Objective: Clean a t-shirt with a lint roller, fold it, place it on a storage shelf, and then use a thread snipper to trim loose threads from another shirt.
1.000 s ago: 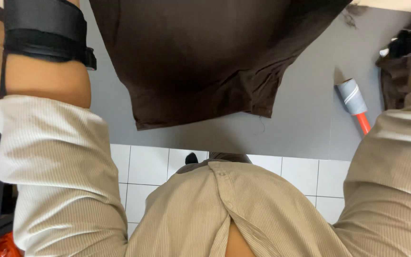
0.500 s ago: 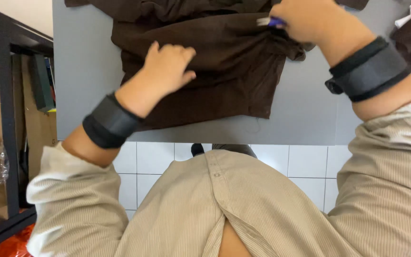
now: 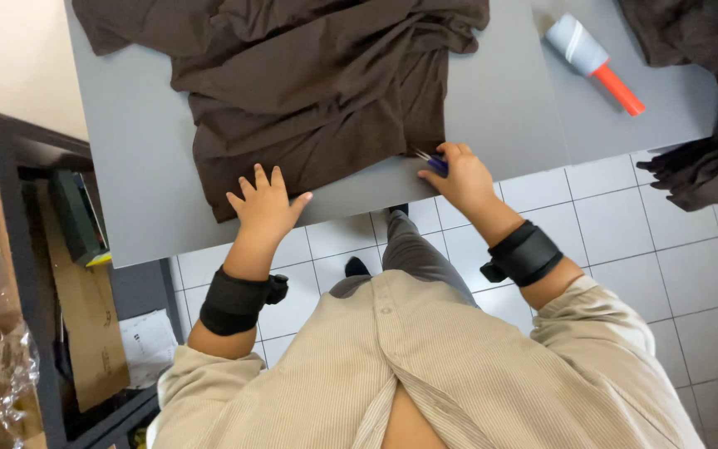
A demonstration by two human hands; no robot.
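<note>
While flat on the brown garment (image 3: 309,91), left hand (image 3: 265,208) spread; right hand (image 3: 459,175) grip pinching small blue tool (image 3: 434,162).

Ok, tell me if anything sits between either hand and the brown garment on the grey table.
Nothing visible does. The left hand lies flat on the lower hem of the brown garment. The right hand is at the garment's lower right corner, pinching a small blue tool. The lint roller lies apart on the grey table.
</note>
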